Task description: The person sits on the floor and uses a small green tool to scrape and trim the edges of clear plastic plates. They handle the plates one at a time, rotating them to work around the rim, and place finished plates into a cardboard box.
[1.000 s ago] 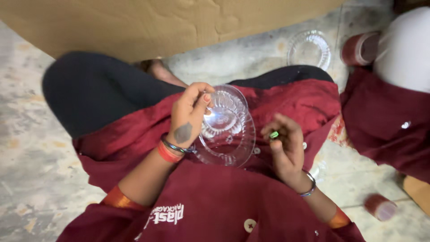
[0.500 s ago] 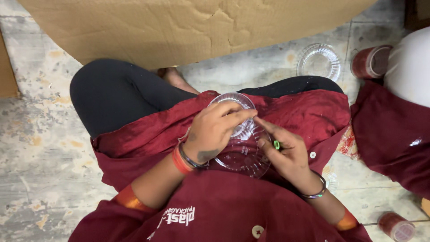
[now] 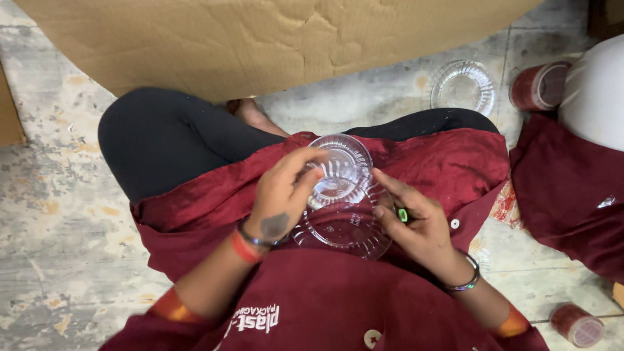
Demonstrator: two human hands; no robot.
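Sleeves of a maroon garment (image 3: 338, 305) fill the near edge, worn by a person seated cross-legged on the floor (image 3: 58, 195). Left hand (image 3: 281, 195), banded at the wrist with a red and a dark bangle, is curled over the rim of a clear plastic bowl (image 3: 341, 170), fingers closed on its upper left edge. Right hand (image 3: 416, 224), wearing a green ring and a metal bangle, has fingers extended and slightly spread, its fingertips resting against the right side of a second clear plastic dish (image 3: 344, 227) lying beneath the first; whether it grips that dish cannot be told. Both clear pieces sit over the lap, overlapping, the smaller tilted above the larger. To the right, near the person's forearm, a small red-filled tape roll (image 3: 577, 325) lies on the floor. Further right, another person's maroon cloth (image 3: 572, 188) and a white rounded object (image 3: 598, 91) are visible. Beyond the knees, a further clear plastic bowl (image 3: 463, 88) rests on the floor just beside a second red roll (image 3: 538, 86). Farthest, a large sheet of brown cardboard (image 3: 260, 39) spans the top.
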